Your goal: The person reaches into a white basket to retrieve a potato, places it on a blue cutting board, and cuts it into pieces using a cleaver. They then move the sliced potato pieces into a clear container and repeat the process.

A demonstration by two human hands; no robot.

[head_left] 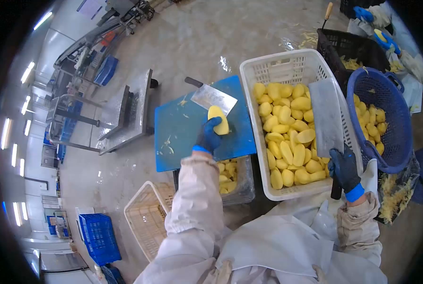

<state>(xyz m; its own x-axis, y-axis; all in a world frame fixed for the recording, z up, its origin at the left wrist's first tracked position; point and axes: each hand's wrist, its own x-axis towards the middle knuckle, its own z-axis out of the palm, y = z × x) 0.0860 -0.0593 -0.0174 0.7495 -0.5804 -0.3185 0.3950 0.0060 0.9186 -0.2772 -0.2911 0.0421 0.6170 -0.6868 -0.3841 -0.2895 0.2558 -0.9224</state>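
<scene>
Two gloved hands are at work, each closed on one thing. The left hand [208,136] has its fingers clamped around one yellow potato [218,119], raised above one blue board [178,130]. The right hand [344,168] is wrapped around the handle of one large cleaver [327,116], its broad blade reaching away from the grip, over the near side of one white crate [247,78]. That crate, between the two grips, holds dozens of potatoes, too overlapped to count exactly. Just beyond the left grip, one second cleaver [213,98] lies on the board, partly hidden by the held potato. Below the board, beside the left forearm, one tub [244,182] holds several more.

To the right of the right grip stands one blue basket [400,118] with more potatoes. Farther beyond it are one black crate [344,38] and two blue-gloved hands of one other person, one hand [387,42] holding one potato.
</scene>
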